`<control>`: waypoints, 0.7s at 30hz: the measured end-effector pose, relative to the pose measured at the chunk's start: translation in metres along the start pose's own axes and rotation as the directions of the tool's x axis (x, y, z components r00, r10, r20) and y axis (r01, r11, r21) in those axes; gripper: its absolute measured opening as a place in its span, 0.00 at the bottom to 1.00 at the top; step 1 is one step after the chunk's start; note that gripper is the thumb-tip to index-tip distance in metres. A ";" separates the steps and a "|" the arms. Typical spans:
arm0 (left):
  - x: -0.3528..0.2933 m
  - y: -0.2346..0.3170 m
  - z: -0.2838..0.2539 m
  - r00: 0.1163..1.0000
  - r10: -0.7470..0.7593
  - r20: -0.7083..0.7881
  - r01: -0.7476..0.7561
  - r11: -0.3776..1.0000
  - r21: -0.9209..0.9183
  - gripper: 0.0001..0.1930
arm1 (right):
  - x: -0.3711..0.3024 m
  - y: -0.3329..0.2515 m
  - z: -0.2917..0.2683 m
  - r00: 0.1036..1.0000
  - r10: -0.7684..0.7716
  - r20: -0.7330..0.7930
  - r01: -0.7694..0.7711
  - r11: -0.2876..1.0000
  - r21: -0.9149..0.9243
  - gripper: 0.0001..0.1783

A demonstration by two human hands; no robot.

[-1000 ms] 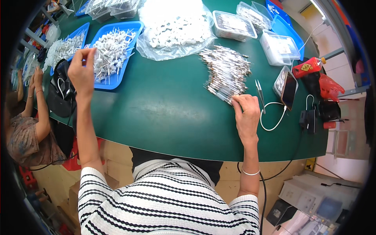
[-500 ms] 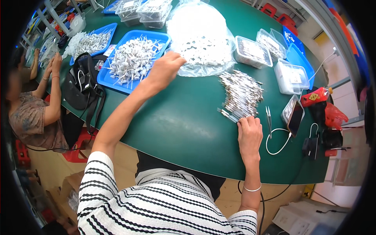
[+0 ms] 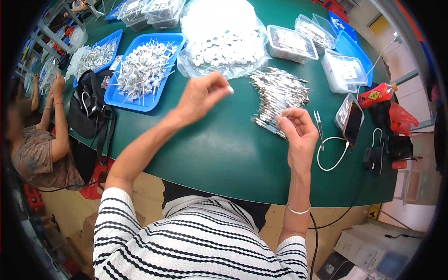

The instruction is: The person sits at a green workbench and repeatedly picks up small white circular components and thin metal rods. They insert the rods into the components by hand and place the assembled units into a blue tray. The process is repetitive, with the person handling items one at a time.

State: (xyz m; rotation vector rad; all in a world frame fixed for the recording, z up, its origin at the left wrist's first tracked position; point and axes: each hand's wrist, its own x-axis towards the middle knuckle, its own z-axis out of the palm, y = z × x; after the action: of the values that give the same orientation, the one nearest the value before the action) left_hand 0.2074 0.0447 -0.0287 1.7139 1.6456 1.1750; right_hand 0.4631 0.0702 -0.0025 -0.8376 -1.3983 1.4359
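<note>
- Left hand [image 3: 201, 97] pulled back from the bag's near edge since the last frame; right hand [image 3: 302, 131] lifted off the near end of the rod pile [image 3: 280, 95].
- Left grip: thumb and index clamped on a small white cap [image 3: 230, 89], over bare table.
- Right grip: fingertips close together just above the pile's near edge; can't tell if a rod is pinched.
- Rod pile at 2 o'clock from frame centre: slim, shiny, silvery-brown, roughly parallel, loose on the smooth green table [image 3: 210, 154].
- 12 o'clock: clear, crinkled plastic bag [image 3: 185, 68], opened out, full of glossy white caps.
- Between 10 and 11: blue plastic tray [image 3: 113, 97] heaped with white pieces on thin stems; at 10, a second blue tray [image 3: 113, 55], similar load.
- 1 o'clock: clear rectangular box [image 3: 300, 55] packed with slim rods.
- 2 o'clock: translucent lidded tub [image 3: 336, 83], pale contents, unclear.
- 3 o'clock: pointed metal tweezers [image 3: 319, 128]; beyond, black-screened phone [image 3: 355, 127] leaning on a clear box [image 3: 343, 109] of pale pieces.
</note>
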 end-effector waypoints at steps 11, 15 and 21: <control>-0.041 0.022 0.043 0.908 -0.272 0.319 0.418 0.530 -0.738 0.13 | -0.003 0.044 0.028 0.966 0.194 0.172 -0.257 0.811 0.526 0.06; -0.042 0.015 0.047 0.901 -0.236 0.364 0.434 0.502 -0.748 0.14 | -0.005 0.044 0.033 0.959 0.213 0.185 -0.279 0.817 0.504 0.05; -0.042 0.014 0.038 0.891 -0.263 0.369 0.452 0.452 -0.769 0.12 | -0.007 0.042 0.033 0.984 0.132 0.117 -0.172 0.867 0.467 0.05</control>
State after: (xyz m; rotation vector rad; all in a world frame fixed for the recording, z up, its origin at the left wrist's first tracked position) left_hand 0.2507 0.0105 -0.0467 0.7473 0.9348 1.2213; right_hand 0.4278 0.0558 -0.0405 -0.5797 -0.9794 1.8544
